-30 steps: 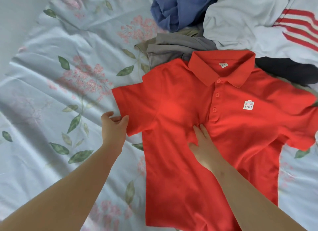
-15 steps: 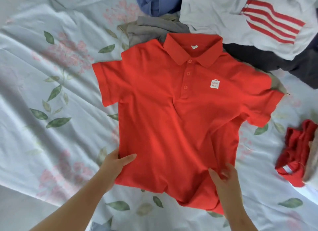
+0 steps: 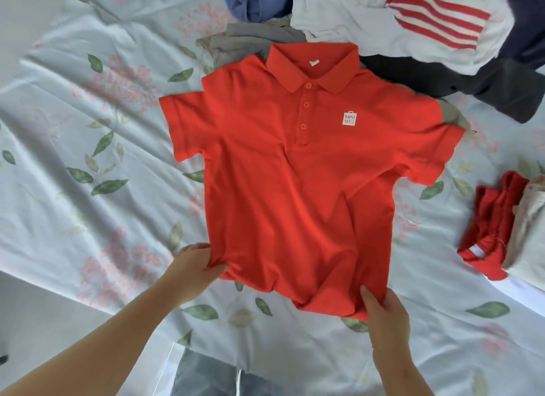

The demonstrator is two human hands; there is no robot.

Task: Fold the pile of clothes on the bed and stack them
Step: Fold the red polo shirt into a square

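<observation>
On the floral bed [image 3: 88,130], both hands are pinching a red polo shirt's [image 3: 295,189] hem: left hand [image 3: 194,266], right hand [image 3: 383,313].

Floral bedsheet [image 3: 73,124], person's blue jeans [image 3: 206,376]

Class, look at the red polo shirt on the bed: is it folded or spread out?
Spread out. The red polo shirt lies flat, front up, both sleeves out, no fold made.

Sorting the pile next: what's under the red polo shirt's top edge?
A crumpled grey garment and a beige garment poke out beneath the red polo shirt; their extent underneath is covered.
</observation>
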